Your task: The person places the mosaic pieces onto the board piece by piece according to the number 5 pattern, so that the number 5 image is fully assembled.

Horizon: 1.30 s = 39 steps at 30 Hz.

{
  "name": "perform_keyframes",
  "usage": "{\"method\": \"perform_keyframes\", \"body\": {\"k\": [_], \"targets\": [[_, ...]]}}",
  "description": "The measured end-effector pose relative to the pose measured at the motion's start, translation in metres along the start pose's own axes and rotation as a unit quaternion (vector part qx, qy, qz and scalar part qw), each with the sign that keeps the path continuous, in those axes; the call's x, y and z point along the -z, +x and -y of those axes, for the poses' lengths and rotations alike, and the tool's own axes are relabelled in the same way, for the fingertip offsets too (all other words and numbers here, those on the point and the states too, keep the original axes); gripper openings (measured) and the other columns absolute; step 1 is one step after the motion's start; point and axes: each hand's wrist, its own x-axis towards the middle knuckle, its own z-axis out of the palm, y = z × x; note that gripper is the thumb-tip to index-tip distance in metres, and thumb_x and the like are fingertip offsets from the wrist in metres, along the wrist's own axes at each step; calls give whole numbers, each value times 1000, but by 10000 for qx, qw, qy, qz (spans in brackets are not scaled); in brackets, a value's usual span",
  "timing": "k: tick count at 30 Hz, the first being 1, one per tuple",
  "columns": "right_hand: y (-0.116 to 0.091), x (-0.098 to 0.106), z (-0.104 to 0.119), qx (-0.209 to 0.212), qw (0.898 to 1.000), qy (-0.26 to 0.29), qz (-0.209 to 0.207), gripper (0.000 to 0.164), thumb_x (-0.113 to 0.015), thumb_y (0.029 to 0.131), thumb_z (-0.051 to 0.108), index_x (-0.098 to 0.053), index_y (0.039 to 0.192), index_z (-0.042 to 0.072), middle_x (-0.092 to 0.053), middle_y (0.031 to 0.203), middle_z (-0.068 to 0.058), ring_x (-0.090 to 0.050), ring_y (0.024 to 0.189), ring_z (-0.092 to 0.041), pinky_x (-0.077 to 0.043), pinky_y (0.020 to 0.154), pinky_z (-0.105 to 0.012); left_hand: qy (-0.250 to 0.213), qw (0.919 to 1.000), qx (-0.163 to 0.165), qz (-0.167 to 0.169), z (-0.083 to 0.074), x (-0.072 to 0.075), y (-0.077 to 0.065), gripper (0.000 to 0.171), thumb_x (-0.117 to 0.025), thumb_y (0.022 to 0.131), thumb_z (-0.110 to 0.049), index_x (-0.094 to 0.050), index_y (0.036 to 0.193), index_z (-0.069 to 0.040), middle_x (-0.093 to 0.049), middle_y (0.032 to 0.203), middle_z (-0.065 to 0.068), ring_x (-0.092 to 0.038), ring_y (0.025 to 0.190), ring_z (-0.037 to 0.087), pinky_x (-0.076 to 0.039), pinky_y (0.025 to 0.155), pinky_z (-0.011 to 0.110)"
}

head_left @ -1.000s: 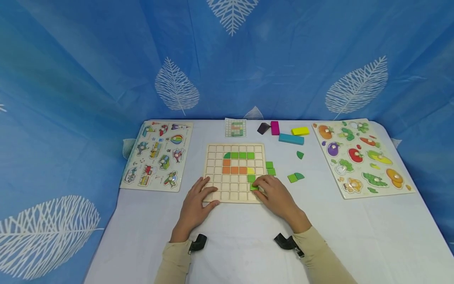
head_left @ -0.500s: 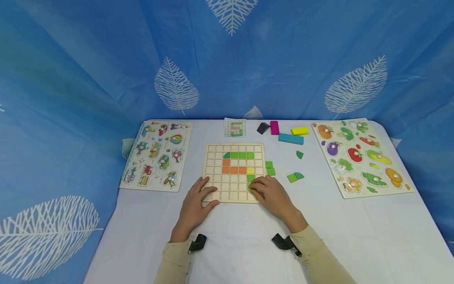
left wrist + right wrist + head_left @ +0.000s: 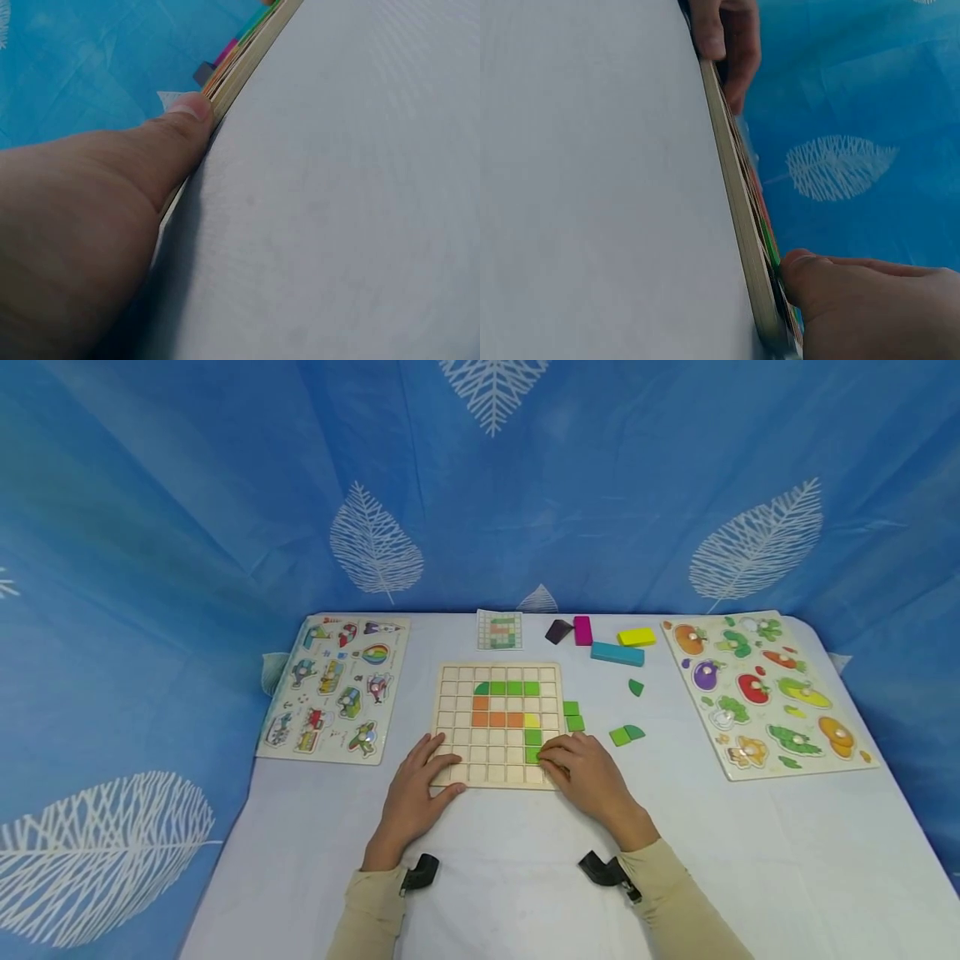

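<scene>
By the right hand, a small square green tile is being met at its right edge, thumb and forefinger being held nearly together; whether it is being pinched or merely touched cannot be told. Under those fingertips, the tile is being framed by a cell of a square pale wooden grid board, one row above the near edge. Left of that grip, the board's corner is being covered by the left hand, fingers spread, nothing grasped. Nearer than both, white cloth is being left exposed.
</scene>
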Motion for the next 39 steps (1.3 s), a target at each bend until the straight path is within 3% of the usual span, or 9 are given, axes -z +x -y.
{"method": "perform_keyframes", "body": {"k": [5,11,17,21,25,32,39], "targets": [[-14,11,-18,-610,9969,57,-490,11,-80,88,16,-80,97,10,-74,102,-4,-65,92,-24,-54,79,-39,0,10000,3,-13,-1,0,0,42,-79,89,-39,-70,126,-21,-43,161,6,-30,155,34,-33,119,65],[-33,33,-53,-1804,9762,219,-1182,16,-75,91,6,-76,106,2,-72,110,-14,-62,101,-34,-51,87,-47,-7,10000,-1,-48,0,-1,0,42,-79,88,-39,-70,125,-22,-43,162,6,-30,155,33,-33,118,65],[-44,46,-69,-2703,9612,20,-553,37,-59,94,5,-65,130,0,-64,128,-24,-54,110,-42,-45,93,-57,17,10000,-18,-69,1,-2,-1,42,-80,88,-39,-71,125,-22,-43,162,5,-30,155,33,-33,118,64],[-43,45,-69,-2779,9604,23,-199,39,-63,96,12,-62,133,0,-67,116,-21,-57,104,-39,-47,89,-54,34,9999,-40,-110,1,-2,-1,42,-80,88,-39,-71,125,-22,-44,161,5,-31,155,33,-33,118,65],[-43,43,-69,-2743,9615,71,-134,41,-67,96,18,-62,133,2,-67,103,-15,-58,93,-32,-46,80,-49,13,9999,-66,-110,1,-2,0,42,-79,88,-39,-70,125,-22,-44,161,6,-31,154,33,-33,118,65],[-48,47,-73,-2330,9705,624,34,52,-60,88,2,-59,141,5,-63,137,-20,-57,109,-35,-44,94,-52,11,10000,-38,-74,0,-2,-1,42,-79,88,-40,-70,126,-22,-44,161,6,-31,155,33,-33,118,65],[-48,50,-74,-2403,9682,637,280,46,-73,92,12,-64,136,8,-65,128,-17,-60,107,-34,-49,90,-51,52,10000,-12,-55,1,-2,0,42,-78,89,-40,-70,126,-22,-43,162,5,-30,155,33,-32,119,64]]}}
